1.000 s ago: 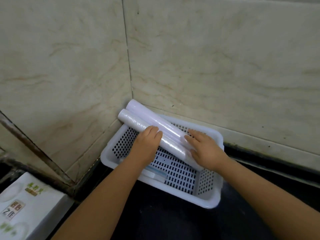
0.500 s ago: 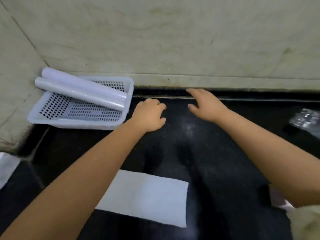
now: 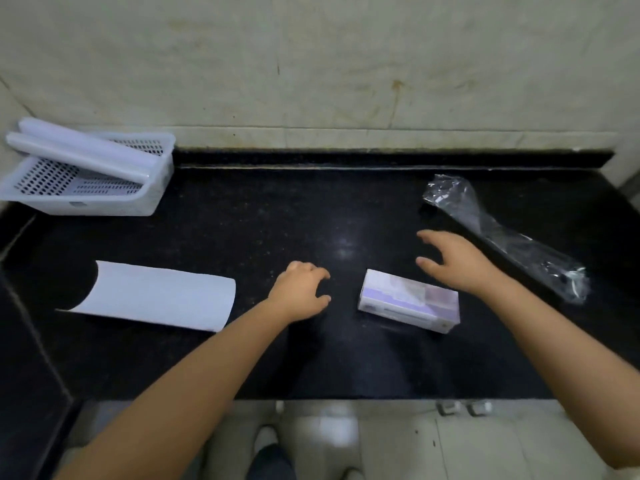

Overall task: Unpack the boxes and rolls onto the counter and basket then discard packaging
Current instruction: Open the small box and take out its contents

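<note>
Two white rolls [image 3: 83,150] lie slanted across the white perforated basket [image 3: 152,195] in the back left corner of the black counter [image 3: 263,220]. A small pale purple box [image 3: 410,301] lies on the counter near the front. My left hand [image 3: 301,292] hovers just left of the box, fingers curled and holding nothing. My right hand [image 3: 457,261] is above and right of the box, fingers spread, empty. A clear crumpled plastic wrapper [image 3: 502,237] lies at the right. A curled white paper sheet [image 3: 156,296] lies at the left.
A tiled wall [image 3: 311,64] rises behind the counter, with a low black backsplash strip along it. The counter's front edge runs across the lower part of the view; below it are floor tiles and a shoe [image 3: 266,448].
Both hands have left the rolls in the basket and moved right and toward me, to either side of the purple box. The view has swung right and down.
</note>
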{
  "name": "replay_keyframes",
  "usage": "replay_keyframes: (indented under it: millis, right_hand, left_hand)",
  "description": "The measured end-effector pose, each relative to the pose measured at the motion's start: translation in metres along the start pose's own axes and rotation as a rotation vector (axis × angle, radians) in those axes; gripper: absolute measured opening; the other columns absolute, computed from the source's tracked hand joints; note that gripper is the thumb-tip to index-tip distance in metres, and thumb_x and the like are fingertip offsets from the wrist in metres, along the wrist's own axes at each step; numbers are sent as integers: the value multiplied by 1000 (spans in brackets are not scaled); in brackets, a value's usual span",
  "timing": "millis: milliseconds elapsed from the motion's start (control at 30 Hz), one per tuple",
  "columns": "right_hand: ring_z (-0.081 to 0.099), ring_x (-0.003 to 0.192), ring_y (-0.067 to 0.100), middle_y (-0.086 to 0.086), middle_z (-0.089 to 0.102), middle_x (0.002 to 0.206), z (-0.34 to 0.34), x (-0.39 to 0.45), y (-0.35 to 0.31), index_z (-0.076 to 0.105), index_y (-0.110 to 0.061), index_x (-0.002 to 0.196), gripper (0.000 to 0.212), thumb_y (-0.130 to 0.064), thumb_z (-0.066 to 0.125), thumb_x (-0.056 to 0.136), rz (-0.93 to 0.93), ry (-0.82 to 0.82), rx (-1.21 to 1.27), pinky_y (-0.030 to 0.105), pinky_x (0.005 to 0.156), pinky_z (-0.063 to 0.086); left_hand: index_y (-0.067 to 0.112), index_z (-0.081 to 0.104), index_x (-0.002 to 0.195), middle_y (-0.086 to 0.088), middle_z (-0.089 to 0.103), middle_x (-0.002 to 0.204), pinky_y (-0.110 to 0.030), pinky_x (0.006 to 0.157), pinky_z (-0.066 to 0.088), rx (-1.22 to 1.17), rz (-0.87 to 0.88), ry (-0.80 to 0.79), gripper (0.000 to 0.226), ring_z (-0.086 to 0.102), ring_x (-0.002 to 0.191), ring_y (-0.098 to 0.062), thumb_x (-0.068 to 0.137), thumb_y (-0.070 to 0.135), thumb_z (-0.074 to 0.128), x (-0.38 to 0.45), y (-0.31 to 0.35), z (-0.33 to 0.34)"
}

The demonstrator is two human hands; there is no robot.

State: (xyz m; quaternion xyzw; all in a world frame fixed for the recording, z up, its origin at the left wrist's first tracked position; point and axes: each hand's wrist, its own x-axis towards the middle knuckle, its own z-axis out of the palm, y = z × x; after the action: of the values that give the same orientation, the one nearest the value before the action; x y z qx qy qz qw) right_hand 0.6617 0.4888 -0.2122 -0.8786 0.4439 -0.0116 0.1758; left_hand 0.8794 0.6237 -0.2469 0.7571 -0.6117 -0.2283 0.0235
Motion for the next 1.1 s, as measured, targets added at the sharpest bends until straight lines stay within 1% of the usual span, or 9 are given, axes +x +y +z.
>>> replay_keyframes:
  millis: [167,300,433,500,600,767,867,967,1100]
  right_hand:
    - [31,136,23,11,32,149,28,-44,45,26,-12,141,81,-37,69,77,125,-159,160,32,112,24]
    - [20,140,19,8,20,153,60,-57,53,18,-12,143,92,-26,75,71,163,-176,264,22,112,16]
    - [32,134,21,12,31,145,73,-60,50,26,-10,140,78,-11,69,75,222,-31,319,17,105,23]
    - [37,129,23,13,38,140,71,-62,46,32,-8,137,74,-11,71,74,208,3,312,16,100,25]
    - [38,129,26,13,43,138,59,-66,33,40,-7,133,72,-12,75,71,166,72,312,26,106,27]
    - [42,122,26,12,49,132,32,-58,-9,46,-7,128,72,-8,79,64,-7,156,369,26,101,28]
    - [38,121,8,-13,42,128,35,-48,-42,38,-29,131,78,-8,77,67,-130,72,550,19,100,31]
    - [39,117,-10,-29,38,127,48,-35,-80,28,-58,115,80,-7,73,72,-224,-65,719,7,93,40]
    - [51,105,-12,-31,45,115,70,-23,-135,44,-57,102,71,-5,76,67,-287,-158,829,7,78,52]
  left_hand:
    - [20,29,143,-4,36,146,-36,110,32,-76,33,-7,65,27,136,-24,85,24,59,10,41,31]
    - [18,22,145,-4,26,150,-36,108,35,-51,97,11,71,27,135,-25,84,19,59,29,60,39]
    - [14,14,148,-2,15,156,-36,114,26,103,158,-5,76,17,141,-22,86,14,58,47,71,40]
    - [15,16,147,-3,19,154,-37,112,28,148,175,-24,75,19,140,-23,85,10,57,52,73,38]
    - [17,27,141,-7,33,141,-38,103,37,183,154,-39,66,29,131,-27,83,9,58,52,69,31]
    - [13,42,126,-11,39,126,-35,96,43,-20,84,1,50,37,118,-26,81,19,62,16,37,2]
    - [15,49,116,-5,45,119,-28,85,42,-131,15,89,49,45,110,-20,73,17,70,-23,-1,-12]
    - [17,50,116,-3,51,115,-23,80,39,-166,-90,114,54,50,106,-18,68,20,75,-64,-42,-21]
    - [12,42,133,-7,46,134,-24,95,34,-268,-258,151,70,42,123,-20,72,18,74,-118,-94,-17]
